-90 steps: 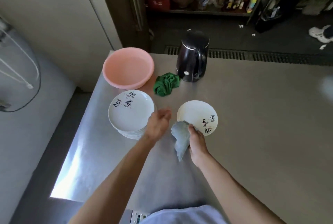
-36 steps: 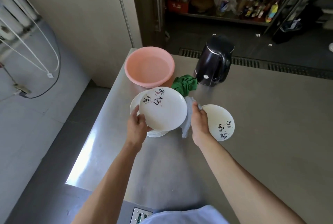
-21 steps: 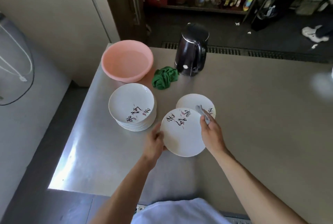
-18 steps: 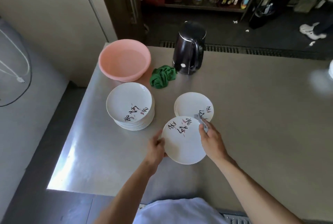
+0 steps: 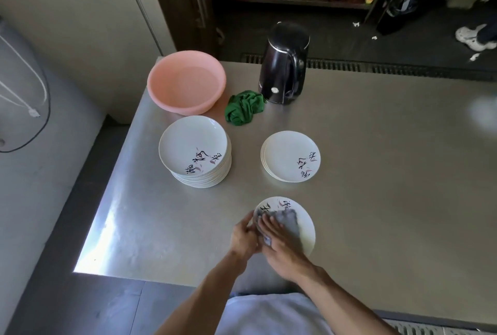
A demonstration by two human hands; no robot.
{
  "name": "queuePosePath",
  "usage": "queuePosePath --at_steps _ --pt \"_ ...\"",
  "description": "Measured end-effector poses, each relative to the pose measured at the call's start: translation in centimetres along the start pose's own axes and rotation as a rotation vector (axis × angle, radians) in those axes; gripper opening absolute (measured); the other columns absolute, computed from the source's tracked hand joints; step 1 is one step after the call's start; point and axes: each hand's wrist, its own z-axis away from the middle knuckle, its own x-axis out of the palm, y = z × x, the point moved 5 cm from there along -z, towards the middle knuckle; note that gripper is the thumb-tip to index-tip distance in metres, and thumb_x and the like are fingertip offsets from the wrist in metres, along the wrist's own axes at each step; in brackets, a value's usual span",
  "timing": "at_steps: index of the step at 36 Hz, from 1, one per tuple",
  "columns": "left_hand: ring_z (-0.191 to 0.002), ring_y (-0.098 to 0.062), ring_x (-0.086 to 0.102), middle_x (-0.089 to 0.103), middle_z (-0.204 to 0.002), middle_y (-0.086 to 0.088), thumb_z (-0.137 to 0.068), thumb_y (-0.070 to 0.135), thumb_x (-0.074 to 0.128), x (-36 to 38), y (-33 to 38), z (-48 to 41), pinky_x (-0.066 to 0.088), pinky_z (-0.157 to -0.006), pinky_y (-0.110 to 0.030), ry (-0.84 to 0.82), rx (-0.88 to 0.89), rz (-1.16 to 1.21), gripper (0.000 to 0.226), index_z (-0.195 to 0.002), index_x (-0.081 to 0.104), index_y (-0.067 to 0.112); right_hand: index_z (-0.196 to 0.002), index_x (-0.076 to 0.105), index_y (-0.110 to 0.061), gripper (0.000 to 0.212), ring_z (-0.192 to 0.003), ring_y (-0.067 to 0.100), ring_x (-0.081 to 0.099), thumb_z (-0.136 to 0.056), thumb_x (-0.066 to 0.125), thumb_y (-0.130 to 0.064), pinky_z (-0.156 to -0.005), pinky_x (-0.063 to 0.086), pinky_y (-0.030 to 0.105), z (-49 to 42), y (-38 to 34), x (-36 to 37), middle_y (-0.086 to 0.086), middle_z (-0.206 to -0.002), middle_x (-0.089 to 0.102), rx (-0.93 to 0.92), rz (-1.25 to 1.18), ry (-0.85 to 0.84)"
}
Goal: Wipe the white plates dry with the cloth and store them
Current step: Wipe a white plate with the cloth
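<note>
The plate (image 5: pixel 302 216) being dried is sitting near the front edge of the bench (image 5: pixel 390 186), roughly midway along it, with the grey cloth (image 5: pixel 289 224) spread over its left half. The right hand (image 5: pixel 282 247) is pressing flat on the cloth, fingers stretched out rather than curled, so it is pinning the cloth down and not clamping it. The left hand (image 5: pixel 243 239) is closing on the plate's left rim and steadying it.

The plate is looking stiff, glazed and breakable, probably slick if it is wet, so I judge it is best taken by the rim with the thumb on top and fingers beneath. The cloth is soft and limp and is folding wherever the palm is pushing it.

Further back, a tall stack of plates (image 5: pixel 196 153) is standing toward the left edge, and a short stack (image 5: pixel 290 157) is lying well apart to its right; I am guessing the short one is holding the dried plates. Behind them a pink basin (image 5: pixel 187 83) is filling the back left corner, with a crumpled green rag (image 5: pixel 244 107) between it and a black kettle (image 5: pixel 285 65).

The left fingertips are hiding under the right hand, and whether the plate is resting on the bench or tilting off it is hard to tell. The writing on the plates is too blurred to read
</note>
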Motion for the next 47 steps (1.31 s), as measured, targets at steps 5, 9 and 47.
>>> queuePosePath --at_steps 5,9,47 --pt "-0.108 -0.038 0.07 0.068 -0.124 -0.023 -0.101 -0.006 0.029 -2.1 -0.1 -0.6 0.063 -0.076 -0.052 0.057 -0.017 0.004 0.056 -0.146 0.054 0.019 -0.155 0.03 -0.019 0.054 -0.151 0.002 0.005 -0.106 0.035 -0.041 -0.124 0.005 0.025 3.4 1.1 -0.8 -0.014 -0.161 0.012 -0.149 -0.021 -0.027" --pt "-0.09 -0.022 0.07 0.072 -0.112 -0.011 -0.104 -0.003 0.028 -2.6 -0.3 -0.6 0.064 -0.069 -0.042 0.065 -0.002 -0.017 0.054 -0.14 0.059 0.024 -0.159 0.014 -0.016 0.065 -0.154 0.018 0.0 -0.104 0.032 -0.046 -0.123 -0.005 0.032 4.1 3.3 -1.0 -0.003 -0.164 -0.003 -0.012 0.254 -0.004" --pt "-0.085 -0.016 0.074 0.079 -0.095 0.01 -0.107 0.005 0.035 -2.3 -1.9 -0.2 0.061 -0.062 -0.034 0.038 0.006 0.095 0.049 -0.143 0.056 0.03 -0.158 0.02 -0.016 0.055 -0.154 0.016 0.004 -0.107 0.033 -0.033 -0.123 0.007 0.03 0.2 2.5 -1.2 -0.002 -0.166 0.009 0.161 0.071 0.075"
